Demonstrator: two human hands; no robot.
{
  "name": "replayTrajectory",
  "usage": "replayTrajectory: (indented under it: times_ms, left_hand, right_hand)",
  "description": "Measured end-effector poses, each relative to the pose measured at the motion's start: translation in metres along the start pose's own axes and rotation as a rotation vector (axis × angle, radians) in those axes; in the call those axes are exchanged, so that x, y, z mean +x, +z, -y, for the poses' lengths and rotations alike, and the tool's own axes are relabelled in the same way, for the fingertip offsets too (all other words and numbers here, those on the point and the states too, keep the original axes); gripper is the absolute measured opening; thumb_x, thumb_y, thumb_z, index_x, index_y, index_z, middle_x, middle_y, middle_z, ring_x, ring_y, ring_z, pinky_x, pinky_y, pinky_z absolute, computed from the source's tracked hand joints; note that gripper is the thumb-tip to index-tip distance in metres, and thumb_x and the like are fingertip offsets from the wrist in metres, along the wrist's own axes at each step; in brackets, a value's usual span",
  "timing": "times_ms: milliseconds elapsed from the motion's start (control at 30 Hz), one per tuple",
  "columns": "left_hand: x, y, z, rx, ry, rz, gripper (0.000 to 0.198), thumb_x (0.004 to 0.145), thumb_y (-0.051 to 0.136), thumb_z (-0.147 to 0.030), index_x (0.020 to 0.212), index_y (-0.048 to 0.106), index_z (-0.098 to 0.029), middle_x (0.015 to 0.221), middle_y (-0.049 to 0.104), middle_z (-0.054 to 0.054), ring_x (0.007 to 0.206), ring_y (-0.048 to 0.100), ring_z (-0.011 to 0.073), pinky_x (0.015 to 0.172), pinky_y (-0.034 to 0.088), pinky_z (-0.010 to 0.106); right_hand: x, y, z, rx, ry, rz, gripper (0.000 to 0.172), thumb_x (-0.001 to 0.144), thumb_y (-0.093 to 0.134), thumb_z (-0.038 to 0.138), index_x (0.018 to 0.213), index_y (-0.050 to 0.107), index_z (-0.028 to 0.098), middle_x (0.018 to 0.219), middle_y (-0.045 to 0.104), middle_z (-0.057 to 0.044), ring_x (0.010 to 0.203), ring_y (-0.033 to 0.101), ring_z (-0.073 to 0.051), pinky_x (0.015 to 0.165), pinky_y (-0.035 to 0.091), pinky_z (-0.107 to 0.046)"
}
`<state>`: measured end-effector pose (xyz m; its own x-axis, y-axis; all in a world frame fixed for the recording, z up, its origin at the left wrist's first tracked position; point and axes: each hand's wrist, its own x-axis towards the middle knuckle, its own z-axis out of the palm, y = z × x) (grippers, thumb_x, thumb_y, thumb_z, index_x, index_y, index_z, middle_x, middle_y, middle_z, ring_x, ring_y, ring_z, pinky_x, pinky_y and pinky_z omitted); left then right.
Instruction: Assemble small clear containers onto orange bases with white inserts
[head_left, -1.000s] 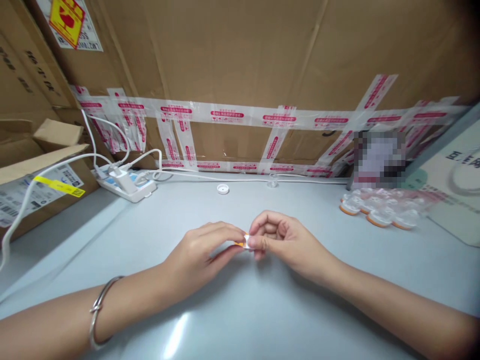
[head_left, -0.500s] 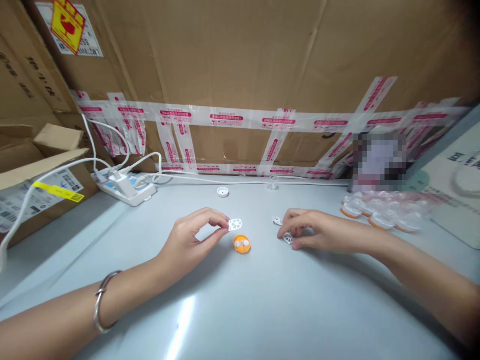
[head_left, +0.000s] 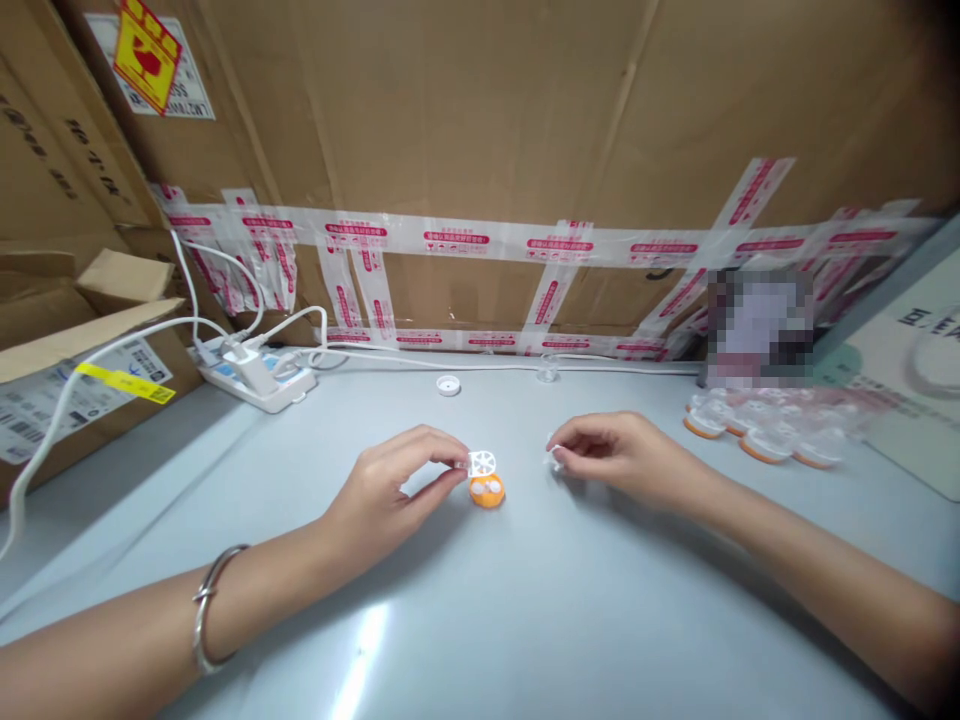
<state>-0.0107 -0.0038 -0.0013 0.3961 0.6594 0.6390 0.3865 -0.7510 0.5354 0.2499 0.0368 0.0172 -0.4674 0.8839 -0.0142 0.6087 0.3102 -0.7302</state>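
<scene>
My left hand (head_left: 409, 480) pinches a small white plastic piece with a spoked, rounded end (head_left: 482, 463) between thumb and fingertips. It hangs at the far edge of a round orange cap-like part (head_left: 487, 492), overlapping it in view; I cannot tell whether they touch. Two whitish round bits lie inside the orange part. Further right, my right hand (head_left: 611, 455) is closed in a pinch on another small white plastic piece (head_left: 555, 457), mostly covered by the fingers and blurred.
Behind the hands lie a white round cap (head_left: 448, 385) and a clear small ring-like part (head_left: 548, 368). Several clear-and-orange cases (head_left: 765, 430) are grouped at the right. A power strip (head_left: 262, 375) with white cables and an open carton (head_left: 90, 370) stand left; a large cardboard box (head_left: 465, 120) walls the back.
My right hand has gathered up the white openwork plastic under its fingers into a pinch. My left hand has brought its spoked piece slightly right and down, to the orange part's edge.
</scene>
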Motion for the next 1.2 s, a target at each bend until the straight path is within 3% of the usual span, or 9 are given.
replayTrajectory:
  times_ms: [167, 333, 467, 767, 1200]
  left_hand:
    - [-0.001, 0.002, -0.004, 0.018, 0.116, -0.021, 0.015, 0.080, 0.057, -0.007, 0.090, 0.062, -0.016, 0.089, 0.066, 0.005, 0.083, 0.063, 0.0125, 0.074, 0.052, 0.024]
    - [-0.006, 0.005, -0.011, 0.146, 0.266, 0.032, 0.024, 0.080, 0.054, -0.003, 0.099, 0.061, -0.016, 0.094, 0.066, 0.006, 0.086, 0.061, 0.0126, 0.077, 0.051, 0.024]
    - [-0.008, 0.004, -0.011, 0.281, 0.365, 0.095, 0.026, 0.081, 0.053, -0.004, 0.105, 0.060, -0.013, 0.097, 0.065, 0.009, 0.085, 0.059, 0.0148, 0.075, 0.050, 0.027]
    - [-0.006, 0.001, -0.008, 0.366, 0.372, 0.069, 0.020, 0.083, 0.049, -0.006, 0.099, 0.062, -0.012, 0.093, 0.065, 0.008, 0.081, 0.059, 0.0134, 0.072, 0.050, 0.023]
    - [-0.005, 0.000, -0.010, 0.383, 0.388, 0.096, 0.021, 0.085, 0.046, -0.008, 0.100, 0.060, -0.013, 0.094, 0.065, 0.009, 0.082, 0.059, 0.0139, 0.072, 0.050, 0.025]
  right_hand:
    - [0.001, 0.030, 0.018, 0.618, 0.277, -0.054, 0.028, 0.068, 0.069, 0.034, 0.087, 0.064, 0.014, 0.063, 0.066, 0.000, 0.058, 0.062, -0.009, 0.064, 0.051, -0.024]
    - [-0.004, 0.055, 0.032, 0.906, 0.312, 0.014, 0.024, 0.064, 0.074, 0.029, 0.084, 0.070, 0.016, 0.079, 0.071, -0.002, 0.073, 0.065, -0.009, 0.075, 0.053, -0.022]
    - [-0.009, 0.054, 0.036, 1.003, 0.324, 0.086, 0.024, 0.067, 0.073, 0.026, 0.090, 0.071, 0.019, 0.084, 0.071, -0.002, 0.080, 0.065, -0.008, 0.081, 0.051, -0.019]
    - [-0.012, 0.049, 0.038, 1.066, 0.283, 0.155, 0.026, 0.073, 0.068, 0.027, 0.097, 0.070, 0.017, 0.092, 0.071, -0.006, 0.089, 0.065, -0.012, 0.093, 0.047, -0.024]
    - [-0.013, 0.050, 0.041, 1.056, 0.279, 0.184, 0.026, 0.074, 0.066, 0.029, 0.098, 0.070, 0.018, 0.090, 0.071, -0.005, 0.085, 0.065, -0.010, 0.091, 0.048, -0.023]
